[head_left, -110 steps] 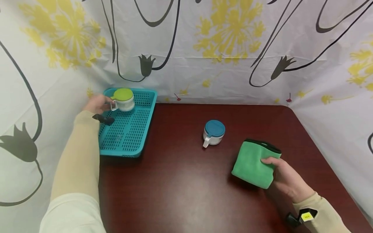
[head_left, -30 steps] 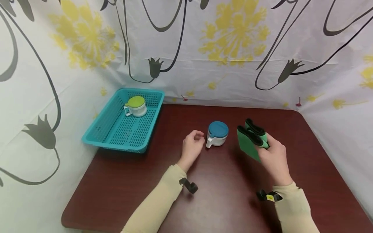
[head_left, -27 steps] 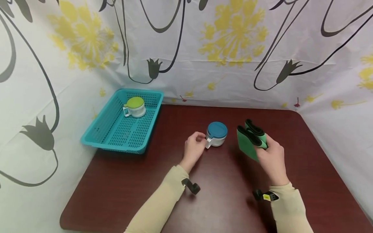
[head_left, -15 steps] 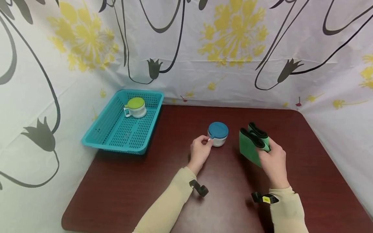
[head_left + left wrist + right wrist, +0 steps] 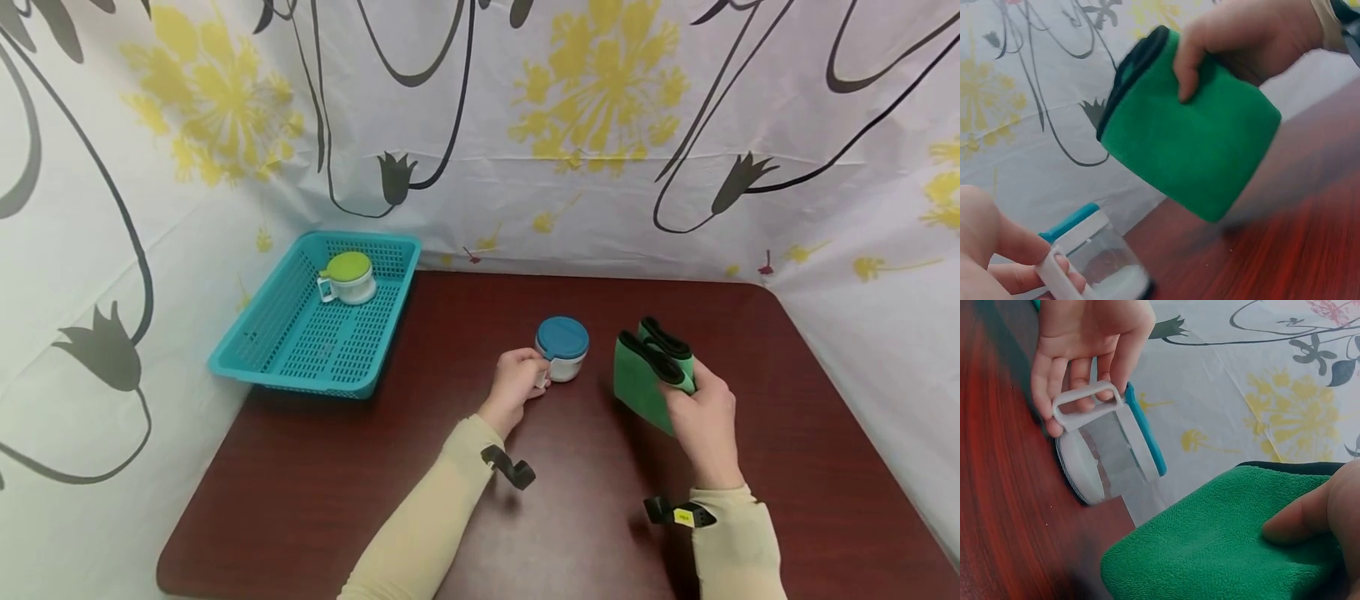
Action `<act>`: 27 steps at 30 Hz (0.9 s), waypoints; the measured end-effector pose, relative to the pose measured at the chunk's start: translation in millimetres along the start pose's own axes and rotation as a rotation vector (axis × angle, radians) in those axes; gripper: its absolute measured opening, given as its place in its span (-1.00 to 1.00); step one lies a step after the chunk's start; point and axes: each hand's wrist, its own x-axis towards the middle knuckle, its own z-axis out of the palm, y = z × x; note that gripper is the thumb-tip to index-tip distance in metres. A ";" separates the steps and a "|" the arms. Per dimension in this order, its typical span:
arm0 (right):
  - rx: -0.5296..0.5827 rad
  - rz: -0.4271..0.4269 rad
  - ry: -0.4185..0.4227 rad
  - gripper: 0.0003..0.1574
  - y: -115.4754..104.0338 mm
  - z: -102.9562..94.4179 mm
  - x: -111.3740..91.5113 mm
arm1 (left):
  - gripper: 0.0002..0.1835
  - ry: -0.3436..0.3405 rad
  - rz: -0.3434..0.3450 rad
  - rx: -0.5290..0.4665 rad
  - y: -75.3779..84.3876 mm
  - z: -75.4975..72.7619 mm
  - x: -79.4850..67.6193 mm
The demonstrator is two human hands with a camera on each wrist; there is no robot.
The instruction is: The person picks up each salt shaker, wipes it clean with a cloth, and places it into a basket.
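My left hand (image 5: 516, 382) pinches the white handle of a seasoning jar (image 5: 564, 367) that has a blue lid. Seen from the right wrist, this jar (image 5: 1116, 447) is clear-walled with a white substance low inside, and fingers curl about its handle (image 5: 1088, 415). My right hand (image 5: 703, 417) grips a folded green cloth (image 5: 637, 385) with black edging, held up just to the right of the jar. In the left wrist view the thumb presses on the flat face of the cloth (image 5: 1191, 144); the other fingers are hidden behind it.
A turquoise perforated basket (image 5: 330, 385) sits at the table's back left. Inside it stands a second jar (image 5: 352, 287) with a lime-green lid and a handle. The dark red table (image 5: 315, 500) meets a flower-printed curtain (image 5: 480, 200) at the back.
The left hand has left the lime-lidded jar in the basket, come across to the right and taken the blue-lidded jar's handle. The right hand has turned the cloth more upright.
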 end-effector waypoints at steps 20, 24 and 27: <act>0.064 -0.037 0.122 -0.86 -9.0 -5.0 -1.6 | -0.89 -0.111 0.055 -0.105 23.7 -17.0 -47.5; 0.105 -0.196 0.171 -0.76 -26.9 6.9 -8.2 | -0.88 -0.113 0.083 -0.078 21.4 -23.8 -62.2; 0.107 -0.420 0.169 -0.62 -43.5 19.2 -15.6 | -0.87 -0.123 0.082 -0.077 17.3 -29.4 -72.0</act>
